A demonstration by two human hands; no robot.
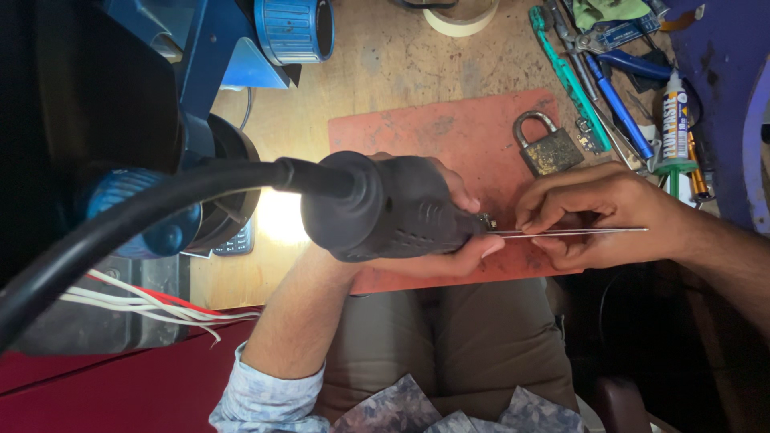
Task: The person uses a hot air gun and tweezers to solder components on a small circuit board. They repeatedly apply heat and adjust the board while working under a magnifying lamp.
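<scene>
Head view, single entry. Left hand point(417, 216) was wrapped round a black corded rotary tool point(385, 210), fingers clenched on its body, thick black cable point(144, 208) running off to the left. Right hand point(601, 216) pinched a thin metal rod point(577, 232) between thumb and fingertips; the rod lay level, its near end at the tool's nose, its far end projecting past the right hand. Both were held above a red mat point(449, 128) on the wooden desk point(385, 56), over the person's lap.

Risks, as judged: the rod looked slender enough to bend or whip if the tool spun while it sat off-centre at the nose; fingertips were close to that nose and could be nicked; the heavy cable could drag the tool sideways.

Edges and room: a brass padlock point(548, 144) sat on the mat just beyond the right hand. Pliers, a blue-handled screwdriver point(618, 104), a green tool point(561, 68) and a white glue tube point(675, 112) crowded the upper right corner. A blue machine point(241, 40) and dark housing filled the left. White wires point(152, 305) lay low left. Bare mat showed between padlock and machine; the desk's near edge ran under the hands.
</scene>
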